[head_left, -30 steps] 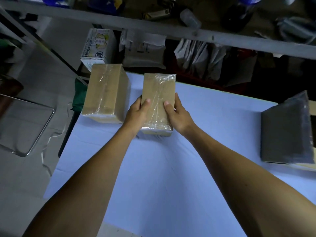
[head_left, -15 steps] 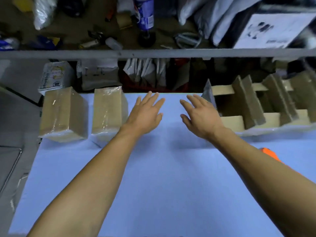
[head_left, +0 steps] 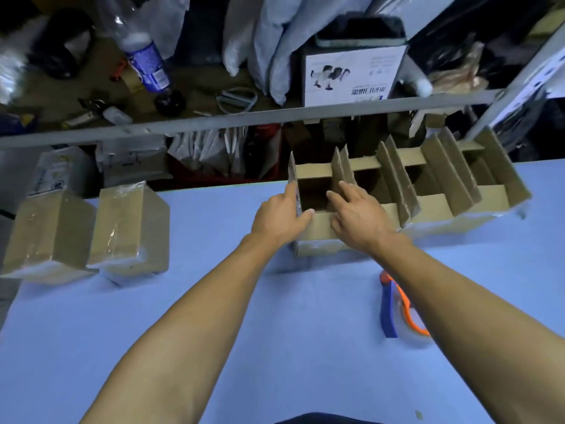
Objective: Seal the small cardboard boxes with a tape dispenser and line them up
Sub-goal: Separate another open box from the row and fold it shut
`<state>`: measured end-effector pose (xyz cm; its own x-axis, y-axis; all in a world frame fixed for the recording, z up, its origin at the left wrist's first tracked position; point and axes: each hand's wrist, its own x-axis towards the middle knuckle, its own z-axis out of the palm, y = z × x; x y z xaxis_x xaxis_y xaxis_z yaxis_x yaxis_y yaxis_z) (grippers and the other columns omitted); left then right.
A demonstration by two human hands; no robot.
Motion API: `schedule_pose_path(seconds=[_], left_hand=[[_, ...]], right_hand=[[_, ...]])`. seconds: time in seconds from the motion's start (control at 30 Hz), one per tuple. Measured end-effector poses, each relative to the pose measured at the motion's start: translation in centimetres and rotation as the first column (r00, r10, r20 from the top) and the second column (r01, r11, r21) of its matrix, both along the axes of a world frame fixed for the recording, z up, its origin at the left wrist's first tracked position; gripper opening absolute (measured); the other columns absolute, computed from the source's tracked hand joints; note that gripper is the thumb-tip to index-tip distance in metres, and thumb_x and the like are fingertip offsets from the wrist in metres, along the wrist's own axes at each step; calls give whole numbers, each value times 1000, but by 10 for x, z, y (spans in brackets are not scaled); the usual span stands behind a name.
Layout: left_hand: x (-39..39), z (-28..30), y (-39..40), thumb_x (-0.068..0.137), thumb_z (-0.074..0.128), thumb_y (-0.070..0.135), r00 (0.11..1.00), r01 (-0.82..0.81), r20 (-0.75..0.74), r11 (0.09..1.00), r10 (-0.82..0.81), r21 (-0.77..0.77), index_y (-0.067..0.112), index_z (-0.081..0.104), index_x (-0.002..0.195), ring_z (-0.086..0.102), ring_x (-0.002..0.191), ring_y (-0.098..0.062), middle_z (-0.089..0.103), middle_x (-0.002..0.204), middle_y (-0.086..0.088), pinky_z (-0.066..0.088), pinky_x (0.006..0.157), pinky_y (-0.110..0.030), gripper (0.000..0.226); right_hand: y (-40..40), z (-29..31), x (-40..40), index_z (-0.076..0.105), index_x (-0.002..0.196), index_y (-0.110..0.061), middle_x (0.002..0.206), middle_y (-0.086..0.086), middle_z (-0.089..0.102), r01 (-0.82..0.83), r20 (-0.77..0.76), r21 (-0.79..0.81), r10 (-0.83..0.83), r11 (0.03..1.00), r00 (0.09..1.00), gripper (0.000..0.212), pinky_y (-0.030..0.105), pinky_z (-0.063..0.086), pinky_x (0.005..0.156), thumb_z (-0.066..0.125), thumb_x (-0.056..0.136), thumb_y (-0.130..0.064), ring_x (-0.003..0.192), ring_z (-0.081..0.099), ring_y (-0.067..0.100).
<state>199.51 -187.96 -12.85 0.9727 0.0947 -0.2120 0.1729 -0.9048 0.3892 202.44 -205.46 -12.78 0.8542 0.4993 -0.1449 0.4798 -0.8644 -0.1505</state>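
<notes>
Reaching forward over the blue table point(head_left: 189, 347), both bare forearms stretched toward the row of unsealed boxes. Nearest the person, the tape dispenser point(head_left: 394, 304), blue and orange, lay flat on the table just beside the right forearm, untouched. Farther out, the left hand point(head_left: 279, 217) was closed on the upright left flap of the nearest open box point(head_left: 318, 237), thumb on the front edge. The right hand point(head_left: 356, 214) was spread loosely, fingers reaching over the box opening, gripping nothing that could be seen. To the left stood two sealed boxes point(head_left: 131, 228) side by side. Beyond, more open boxes point(head_left: 446, 185) lined the table's far edge under a cluttered shelf point(head_left: 244, 119).
</notes>
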Motion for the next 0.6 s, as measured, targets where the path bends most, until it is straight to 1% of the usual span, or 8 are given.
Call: schedule_pose_path(seconds=[0.1, 0.2, 0.27, 0.33, 0.4, 0.47, 0.53, 0.6], left_hand=[[1, -4, -13, 92, 53, 20, 983, -182, -37, 980, 179, -84, 10, 39, 138, 58, 102, -42, 62, 110, -21, 45, 72, -36, 49], [-11, -3, -9, 93, 50, 14, 973, -231, -38, 968, 228, -98, 11, 41, 136, 58, 97, -39, 60, 109, -21, 46, 71, -37, 44], [-31, -2, -2, 92, 49, 14, 980, -200, -29, 975, 198, -99, 15, 41, 140, 58, 91, -37, 62, 104, -20, 47, 69, -36, 48], [-59, -3, 4, 91, 49, 14, 982, -189, -26, 974, 187, -123, 19, 40, 142, 59, 85, -34, 63, 98, -17, 50, 68, -38, 53], [-91, -6, 11, 89, 49, 14, 977, -212, -36, 958, 209, -192, 21, 41, 143, 61, 84, -30, 66, 98, -12, 54, 72, -42, 55], [-126, -7, 16, 89, 50, 13, 970, -241, -49, 934, 237, -264, 25, 41, 144, 63, 86, -25, 67, 103, -7, 56, 76, -43, 57], [-154, -8, 17, 88, 51, 11, 967, -253, -47, 917, 251, -310, 29, 44, 144, 64, 87, -23, 67, 107, -1, 55, 77, -38, 59], [-174, -11, 16, 91, 54, 14, 966, -253, -49, 897, 253, -362, 31, 47, 141, 66, 88, -20, 63, 113, 7, 54, 82, -35, 53]], right_hand=[[-4, -9, 1, 53, 138, -1, 141, 28, 49, -24, 31, 86, 22, 996, 999, 52, 49, 46, 100, 60, 88, -13, 125, 51, 45], [-2, -11, -5, 65, 122, 0, 118, 24, 64, -47, 108, 216, 24, 975, 994, 45, 47, 55, 83, 67, 77, -9, 102, 64, 44], [-2, -15, -17, 65, 121, -3, 115, 18, 64, -62, 171, 316, 8, 947, 985, 42, 44, 54, 82, 66, 80, -12, 100, 63, 39], [-2, -21, -37, 62, 125, -6, 121, 12, 60, -19, 148, 440, -51, 898, 988, 39, 42, 51, 86, 63, 87, -14, 107, 58, 34], [-3, -27, -57, 59, 129, -8, 125, 8, 57, 90, 29, 574, -131, 814, 991, 35, 36, 47, 94, 57, 95, -17, 113, 55, 28], [-4, -33, -79, 57, 132, -12, 126, 4, 57, 268, -143, 659, -233, 702, 962, 33, 27, 42, 93, 52, 100, -21, 109, 54, 18], [-3, -37, -99, 56, 134, -19, 123, -1, 60, 544, -461, 661, -292, 517, 838, 33, 29, 48, 90, 49, 103, -28, 99, 59, 13], [-1, -46, -119, 57, 133, -28, 124, -4, 62, 749, -739, 542, -208, 381, 641, 32, 37, 52, 91, 46, 104, -34, 99, 63, 13]])
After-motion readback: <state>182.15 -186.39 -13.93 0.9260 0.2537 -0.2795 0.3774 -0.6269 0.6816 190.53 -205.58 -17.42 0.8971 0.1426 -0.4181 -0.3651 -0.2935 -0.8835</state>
